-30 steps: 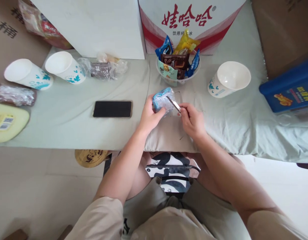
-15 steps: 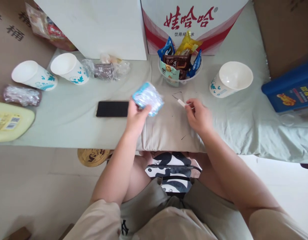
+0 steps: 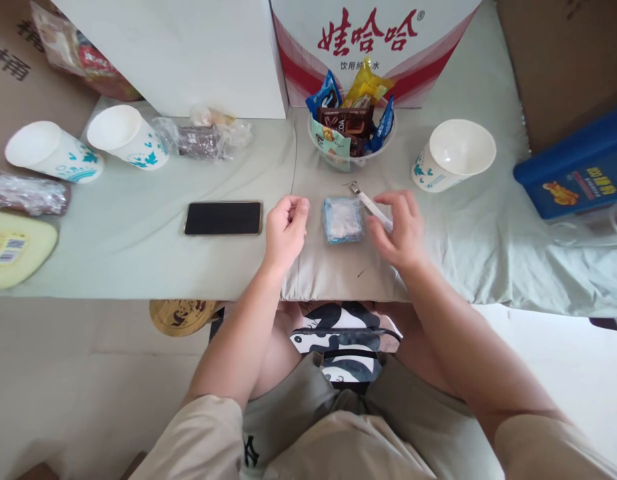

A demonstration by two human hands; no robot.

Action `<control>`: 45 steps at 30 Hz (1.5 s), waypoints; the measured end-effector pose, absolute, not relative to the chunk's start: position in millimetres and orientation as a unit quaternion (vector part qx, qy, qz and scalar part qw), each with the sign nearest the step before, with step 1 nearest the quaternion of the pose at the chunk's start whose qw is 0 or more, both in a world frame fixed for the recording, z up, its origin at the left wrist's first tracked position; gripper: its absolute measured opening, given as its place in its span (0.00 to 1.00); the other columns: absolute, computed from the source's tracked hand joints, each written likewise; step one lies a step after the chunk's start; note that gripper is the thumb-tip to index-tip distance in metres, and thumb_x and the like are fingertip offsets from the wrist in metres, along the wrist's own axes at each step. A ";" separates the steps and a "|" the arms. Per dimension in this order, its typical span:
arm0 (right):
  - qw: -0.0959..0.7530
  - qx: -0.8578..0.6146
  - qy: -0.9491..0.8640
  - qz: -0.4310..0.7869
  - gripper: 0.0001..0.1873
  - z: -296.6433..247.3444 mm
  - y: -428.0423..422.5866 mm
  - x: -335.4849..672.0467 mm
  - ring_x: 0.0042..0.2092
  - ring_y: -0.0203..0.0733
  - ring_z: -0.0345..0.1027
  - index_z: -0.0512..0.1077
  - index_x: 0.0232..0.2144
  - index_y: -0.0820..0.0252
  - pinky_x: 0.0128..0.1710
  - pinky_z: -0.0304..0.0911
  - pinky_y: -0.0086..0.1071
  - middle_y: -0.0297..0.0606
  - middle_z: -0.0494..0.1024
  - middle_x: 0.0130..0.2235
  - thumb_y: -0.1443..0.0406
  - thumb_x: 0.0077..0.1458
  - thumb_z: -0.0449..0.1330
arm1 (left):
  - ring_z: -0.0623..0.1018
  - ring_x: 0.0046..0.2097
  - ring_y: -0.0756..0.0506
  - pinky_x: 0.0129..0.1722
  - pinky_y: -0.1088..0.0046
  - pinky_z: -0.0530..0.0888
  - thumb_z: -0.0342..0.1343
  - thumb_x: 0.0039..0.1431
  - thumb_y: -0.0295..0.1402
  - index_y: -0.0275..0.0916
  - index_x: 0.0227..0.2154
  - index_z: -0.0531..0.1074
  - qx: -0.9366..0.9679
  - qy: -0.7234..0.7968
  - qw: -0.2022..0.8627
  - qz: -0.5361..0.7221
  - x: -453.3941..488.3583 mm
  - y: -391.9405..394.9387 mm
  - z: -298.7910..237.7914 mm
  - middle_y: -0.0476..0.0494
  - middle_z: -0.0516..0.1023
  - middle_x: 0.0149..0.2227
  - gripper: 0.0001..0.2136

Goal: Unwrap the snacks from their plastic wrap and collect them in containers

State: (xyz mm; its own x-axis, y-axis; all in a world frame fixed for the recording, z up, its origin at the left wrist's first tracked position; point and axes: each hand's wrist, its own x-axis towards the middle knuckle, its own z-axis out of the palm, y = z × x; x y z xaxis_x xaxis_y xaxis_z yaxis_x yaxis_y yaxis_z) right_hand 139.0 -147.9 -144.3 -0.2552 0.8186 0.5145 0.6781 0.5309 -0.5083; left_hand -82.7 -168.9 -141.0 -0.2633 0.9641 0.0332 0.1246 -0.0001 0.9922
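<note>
On the cloth-covered tabletop, as I saw it, a clear bowl of snacks stood beyond the person's hands: the left hand curled in, the right hand with thumb and forefinger spread. A black phone lay beside the left, and between the hands lay a blue-edged wrapped packet. A slim white-handled tool slanted toward the right thumb, contact there uncertain.

Packet on cloth, phone to its left, bowl behind it, cup right of bowl
</note>
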 end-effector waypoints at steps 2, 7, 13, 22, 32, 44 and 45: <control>0.351 -0.432 -0.823 0.115 0.19 -147.0 -149.0 135.8 0.54 0.56 0.71 0.70 0.51 0.57 0.56 0.67 0.50 0.51 0.76 0.52 0.56 0.60 0.56 | 0.64 0.20 0.51 0.24 0.72 0.62 0.52 0.67 0.51 0.41 0.25 0.69 0.502 0.584 0.414 0.485 -84.2 -172.5 -140.4 0.53 0.62 0.18 0.21; 0.317 -0.447 -0.826 0.134 0.25 -155.7 -143.7 127.3 0.62 0.56 0.66 0.68 0.58 0.57 0.60 0.64 0.51 0.51 0.72 0.61 0.63 0.59 0.55 | 0.71 0.30 0.47 0.38 0.68 0.71 0.51 0.65 0.33 0.43 0.34 0.75 0.615 0.550 0.358 0.436 -80.8 -176.4 -139.9 0.48 0.74 0.30 0.08; 0.283 -0.487 -0.820 0.098 0.16 -156.5 -145.7 121.5 0.53 0.55 0.71 0.75 0.49 0.55 0.55 0.65 0.49 0.48 0.78 0.51 0.63 0.61 0.54 | 0.74 0.48 0.40 0.54 0.60 0.71 0.59 0.55 0.29 0.43 0.38 0.73 0.647 0.586 0.287 0.395 -74.2 -175.6 -143.8 0.43 0.76 0.43 0.07; 0.277 -0.490 -0.816 0.129 0.22 -156.8 -148.2 118.3 0.50 0.56 0.70 0.74 0.52 0.58 0.52 0.61 0.48 0.45 0.82 0.43 0.63 0.56 0.56 | 0.77 0.48 0.41 0.55 0.60 0.72 0.57 0.54 0.22 0.42 0.44 0.73 0.657 0.579 0.303 0.375 -77.8 -173.1 -145.2 0.42 0.79 0.45 0.16; 0.316 -0.449 -0.823 0.144 0.14 -149.9 -148.7 120.8 0.43 0.50 0.72 0.75 0.44 0.56 0.49 0.64 0.45 0.43 0.80 0.37 0.64 0.61 0.52 | 0.74 0.34 0.47 0.39 0.68 0.71 0.54 0.47 0.23 0.42 0.29 0.75 0.535 0.557 0.351 0.530 -85.4 -168.4 -132.8 0.50 0.74 0.27 0.09; 0.283 -0.518 -0.802 0.087 0.20 -153.6 -144.6 121.6 0.51 0.53 0.72 0.74 0.51 0.57 0.50 0.63 0.45 0.48 0.79 0.52 0.69 0.58 0.52 | 0.58 0.18 0.51 0.22 0.72 0.62 0.54 0.64 0.48 0.44 0.26 0.67 0.358 0.513 0.448 0.639 -125.5 -162.1 -121.0 0.54 0.59 0.16 0.16; 0.274 -0.532 -0.797 0.082 0.19 -153.1 -144.9 121.1 0.48 0.53 0.72 0.74 0.50 0.58 0.48 0.62 0.45 0.48 0.80 0.48 0.68 0.59 0.52 | 0.64 0.21 0.50 0.25 0.72 0.65 0.56 0.63 0.47 0.43 0.27 0.70 0.413 0.531 0.415 0.612 -122.3 -162.3 -125.6 0.52 0.65 0.19 0.15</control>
State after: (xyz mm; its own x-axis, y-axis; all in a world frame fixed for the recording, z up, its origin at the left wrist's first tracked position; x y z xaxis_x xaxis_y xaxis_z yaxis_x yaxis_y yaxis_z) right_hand 121.1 -144.9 -153.1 -0.2839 0.8929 0.3494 0.8035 0.4204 -0.4215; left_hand -122.3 -162.3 -125.6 -0.3134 0.9474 0.0643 -0.0694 -0.0904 0.9935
